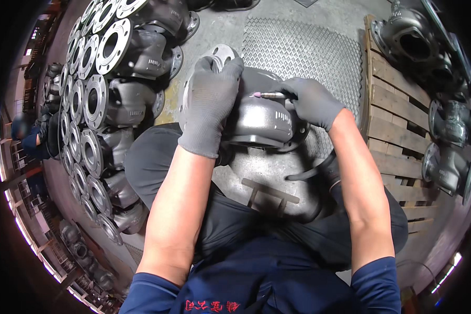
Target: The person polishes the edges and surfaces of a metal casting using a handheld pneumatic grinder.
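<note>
One flanged valve body (256, 123), before our knees (147, 154), raised lettering (283, 120) on its side; red embroidery (212, 305) on our shirt (267, 267). Our right hand (311, 102) grasps a pink-tipped grinder (271, 96), rear hidden; our left hand (213, 104) covers a flange (223, 53), grip impossible to tell. Alongside: valve castings (126, 102), leftward; slatted wooden pallet (395, 107), rightward.

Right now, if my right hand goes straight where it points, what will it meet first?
The right hand would likely meet the casting first, tool leading; the left hand lies beyond. Depth is unclear.
</note>
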{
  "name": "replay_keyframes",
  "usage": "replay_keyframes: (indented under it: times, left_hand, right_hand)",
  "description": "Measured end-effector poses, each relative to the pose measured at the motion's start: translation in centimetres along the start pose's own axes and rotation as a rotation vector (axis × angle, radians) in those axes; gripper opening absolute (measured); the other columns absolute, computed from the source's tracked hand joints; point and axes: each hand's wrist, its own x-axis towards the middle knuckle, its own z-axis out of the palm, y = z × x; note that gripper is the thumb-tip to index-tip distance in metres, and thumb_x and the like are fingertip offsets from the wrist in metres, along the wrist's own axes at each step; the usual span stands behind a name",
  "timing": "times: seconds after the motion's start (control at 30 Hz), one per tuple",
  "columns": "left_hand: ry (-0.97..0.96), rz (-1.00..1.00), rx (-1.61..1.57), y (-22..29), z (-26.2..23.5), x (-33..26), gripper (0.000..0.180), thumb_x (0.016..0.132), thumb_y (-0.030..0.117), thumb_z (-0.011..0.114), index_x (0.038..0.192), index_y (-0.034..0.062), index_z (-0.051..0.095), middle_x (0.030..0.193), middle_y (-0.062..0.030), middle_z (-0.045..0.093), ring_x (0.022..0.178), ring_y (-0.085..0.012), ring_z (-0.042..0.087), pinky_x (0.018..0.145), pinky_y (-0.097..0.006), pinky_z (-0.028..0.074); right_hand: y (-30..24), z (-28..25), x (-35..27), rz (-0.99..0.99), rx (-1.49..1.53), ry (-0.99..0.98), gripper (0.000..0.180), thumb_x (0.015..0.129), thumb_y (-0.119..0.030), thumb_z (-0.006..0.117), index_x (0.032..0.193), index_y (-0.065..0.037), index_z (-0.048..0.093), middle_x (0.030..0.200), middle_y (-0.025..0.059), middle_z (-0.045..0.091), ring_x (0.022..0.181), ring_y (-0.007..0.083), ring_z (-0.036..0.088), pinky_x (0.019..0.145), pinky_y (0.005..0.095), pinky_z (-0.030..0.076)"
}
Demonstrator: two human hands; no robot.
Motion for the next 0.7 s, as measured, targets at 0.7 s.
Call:
replay_keyframes:
  times: [0.7]
  left_hand:
    - [-0.022,-0.006,-0.004,0.4,0.1,0.0,0.062,0.091,0.039,0.077,0.121,-0.0147,0.067,0.107,-0.0201,0.075,0.1,-0.0223,0.069,0.091,-0.034,0.052]
  right_hand:
    - [1.0,1.1,0.2,0.073,0.137,0.034,0.045,0.084,-0.002,0.076,0.128,-0.01,0.073,0.11,0.0152,0.075,0.1,0.0326,0.072,0.091,0.0398,0.058]
